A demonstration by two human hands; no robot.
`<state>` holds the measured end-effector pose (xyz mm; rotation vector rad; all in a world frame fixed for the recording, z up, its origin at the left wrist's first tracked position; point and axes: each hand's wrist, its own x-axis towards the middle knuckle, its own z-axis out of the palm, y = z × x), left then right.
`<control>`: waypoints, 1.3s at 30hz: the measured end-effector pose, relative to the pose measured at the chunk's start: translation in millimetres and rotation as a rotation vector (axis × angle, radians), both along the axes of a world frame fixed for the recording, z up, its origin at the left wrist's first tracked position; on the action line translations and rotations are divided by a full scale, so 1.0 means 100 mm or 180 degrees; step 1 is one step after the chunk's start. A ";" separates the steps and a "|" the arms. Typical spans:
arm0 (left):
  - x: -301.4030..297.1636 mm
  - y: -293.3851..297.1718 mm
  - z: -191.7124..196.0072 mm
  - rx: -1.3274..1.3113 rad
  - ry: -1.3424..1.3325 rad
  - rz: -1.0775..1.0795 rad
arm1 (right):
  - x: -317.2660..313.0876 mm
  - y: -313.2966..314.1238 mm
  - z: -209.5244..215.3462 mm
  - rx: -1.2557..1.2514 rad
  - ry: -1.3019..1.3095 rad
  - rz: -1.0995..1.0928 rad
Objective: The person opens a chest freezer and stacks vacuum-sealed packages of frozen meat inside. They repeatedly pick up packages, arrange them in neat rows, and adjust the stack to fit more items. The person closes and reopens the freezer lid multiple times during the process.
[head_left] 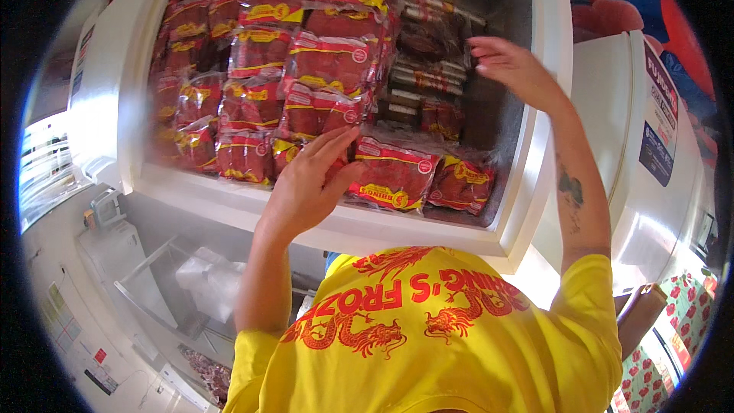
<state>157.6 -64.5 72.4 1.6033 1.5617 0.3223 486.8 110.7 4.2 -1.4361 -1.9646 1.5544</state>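
Observation:
A white chest freezer [531,206] stands in front of me, holding many flat clear-plastic packs of dark red food with red and yellow labels. My left hand [313,183] lies over the front rows, fingers stretched out, beside a larger red pack [394,172]. Its fingertips reach the edge of a neighbouring pack [325,111]; whether they press on it I cannot tell. Over the freezer's right side is my right hand [508,69], its fingers loosely extended and nothing visible in them. They point at a lower stack of packs seen edge-on [428,76].
Frosty dark inner wall [508,4] shows at the freezer's right. Another white appliance [612,107] with dark stickers stands beside it on the right. At lower left, a white rack [149,268] and a whitish plastic-wrapped bundle [210,279] are on the floor side.

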 end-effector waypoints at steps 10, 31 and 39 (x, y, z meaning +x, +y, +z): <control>-0.42 -1.08 0.04 0.0586 0.0406 0.0137 | 0.46 -0.28 3.69 0.5374 0.1456 -0.0748; -0.94 -2.39 0.64 0.1166 0.0813 0.0889 | -1.17 0.65 5.09 0.5715 -0.2528 -0.1280; -1.65 -1.81 1.87 0.3587 0.1390 0.1196 | -1.56 -1.33 3.58 0.6130 -0.2354 -0.1231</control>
